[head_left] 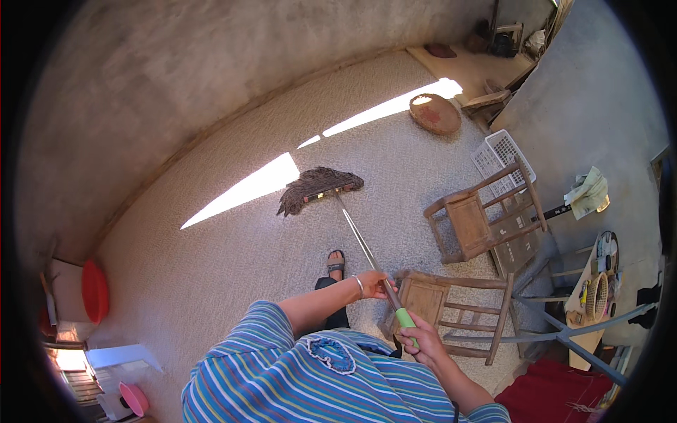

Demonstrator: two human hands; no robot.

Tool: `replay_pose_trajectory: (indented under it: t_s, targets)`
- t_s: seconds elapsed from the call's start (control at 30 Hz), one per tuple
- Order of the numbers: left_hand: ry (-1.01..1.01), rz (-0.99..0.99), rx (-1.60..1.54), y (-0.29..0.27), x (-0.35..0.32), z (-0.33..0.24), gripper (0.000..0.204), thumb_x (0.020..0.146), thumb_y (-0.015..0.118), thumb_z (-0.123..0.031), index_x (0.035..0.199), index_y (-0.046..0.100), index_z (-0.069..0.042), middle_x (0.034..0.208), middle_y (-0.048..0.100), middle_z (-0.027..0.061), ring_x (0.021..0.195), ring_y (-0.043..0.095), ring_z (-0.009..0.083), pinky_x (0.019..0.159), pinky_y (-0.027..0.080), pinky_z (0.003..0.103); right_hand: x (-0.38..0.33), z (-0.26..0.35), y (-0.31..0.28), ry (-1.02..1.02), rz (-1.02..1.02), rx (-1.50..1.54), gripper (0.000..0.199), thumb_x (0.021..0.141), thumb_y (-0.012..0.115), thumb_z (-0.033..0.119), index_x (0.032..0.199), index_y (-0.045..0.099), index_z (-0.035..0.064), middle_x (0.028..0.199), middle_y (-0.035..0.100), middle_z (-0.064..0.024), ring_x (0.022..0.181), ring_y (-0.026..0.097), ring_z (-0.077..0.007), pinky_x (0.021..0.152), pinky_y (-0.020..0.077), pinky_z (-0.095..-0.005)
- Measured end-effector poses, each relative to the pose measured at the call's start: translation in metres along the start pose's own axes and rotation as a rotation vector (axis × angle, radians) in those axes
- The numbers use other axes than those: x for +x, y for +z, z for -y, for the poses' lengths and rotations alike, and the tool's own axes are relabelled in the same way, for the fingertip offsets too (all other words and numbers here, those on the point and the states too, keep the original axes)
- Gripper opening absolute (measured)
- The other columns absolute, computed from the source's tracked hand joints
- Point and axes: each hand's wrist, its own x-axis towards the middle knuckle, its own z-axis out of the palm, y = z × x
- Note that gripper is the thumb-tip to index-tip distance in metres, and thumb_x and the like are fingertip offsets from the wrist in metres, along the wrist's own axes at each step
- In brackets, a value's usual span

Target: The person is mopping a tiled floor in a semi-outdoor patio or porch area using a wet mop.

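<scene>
A mop (367, 250) with a metal pole slants away from my body, its dark shaggy head (321, 189) flat on the pale textured floor. My left hand (377, 285) is wrapped round the pole partway down, a bracelet at the wrist. Nearer to me, my right hand (423, 338) grips the green handle end (405, 321). The mop head lies beside a bright patch of sunlight (254, 187). My sandalled foot (336, 262) shows to the left of the pole.
Wooden chairs (465, 224) (423, 299) stand at right, near a white plastic basket (504, 161). A round brown lid-like disc (435, 114) lies farther off. A red basin (94, 291) leans at left, a pink basin (134, 399) below it. The bare wall (176, 63) curves behind.
</scene>
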Motion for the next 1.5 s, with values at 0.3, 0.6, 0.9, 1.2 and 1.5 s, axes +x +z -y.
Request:
replay_pose_trajectory:
  t_s: [0.3, 0.6, 0.9, 1.2, 1.5]
  targets:
    - [0.001, -0.087, -0.074, -0.015, 0.008, -0.215, 0.019, 0.086, 0.038, -0.017, 0.094, 0.042, -0.001, 0.09, 0.055, 0.0144, 0.085, 0.057, 0.0313, 0.074, 0.047, 0.048, 0.137, 0.141, 0.076, 0.039, 0.014, -0.059, 0.061, 0.072, 0.051, -0.003, 0.127, 0.025, 0.0069, 0.069, 0.044, -0.005, 0.047, 0.04, -0.0083, 0.033, 0.0279, -0.0185]
    - [0.05, 0.0, -0.128, -0.024, 0.05, -0.387, 0.026, 0.084, 0.045, -0.02, 0.102, 0.045, -0.001, 0.098, 0.055, 0.0123, 0.093, 0.054, 0.029, 0.08, 0.045, 0.045, 0.243, 0.287, 0.124, 0.058, -0.036, -0.06, 0.062, 0.071, 0.052, -0.004, 0.126, 0.027, 0.0061, 0.069, 0.045, -0.0046, 0.046, 0.039, -0.0073, 0.032, 0.0277, -0.0175]
    - [0.143, -0.022, -0.302, -0.029, 0.101, -0.582, 0.019, 0.084, 0.046, -0.017, 0.094, 0.045, -0.001, 0.095, 0.054, 0.0151, 0.092, 0.054, 0.0319, 0.078, 0.045, 0.048, 0.384, 0.459, 0.158, 0.075, 0.031, -0.207, 0.054, 0.071, 0.051, -0.004, 0.122, 0.034, 0.0053, 0.066, 0.043, -0.0016, 0.046, 0.038, -0.0055, 0.032, 0.0268, -0.0165]
    - [0.335, -0.094, -0.242, -0.047, 0.136, -0.738, 0.022, 0.077, 0.055, -0.015, 0.096, 0.052, -0.004, 0.093, 0.057, 0.0113, 0.09, 0.055, 0.0228, 0.082, 0.044, 0.04, 0.486, 0.601, 0.193, 0.062, 0.124, -0.421, 0.052, 0.073, 0.051, -0.001, 0.122, 0.034, 0.0042, 0.063, 0.042, 0.0008, 0.046, 0.039, -0.0043, 0.032, 0.0281, -0.0172]
    - [0.225, -0.134, -0.592, -0.092, 0.238, -0.869, 0.034, 0.09, 0.025, -0.029, 0.084, 0.04, 0.001, 0.067, 0.048, 0.011, 0.067, 0.051, 0.0256, 0.08, 0.042, 0.048, 0.518, 0.736, 0.18, -0.123, 0.01, -1.122, 0.05, 0.073, 0.055, 0.018, 0.118, 0.041, 0.003, 0.075, 0.056, -0.0102, 0.062, 0.051, -0.0168, 0.059, 0.042, -0.0272]
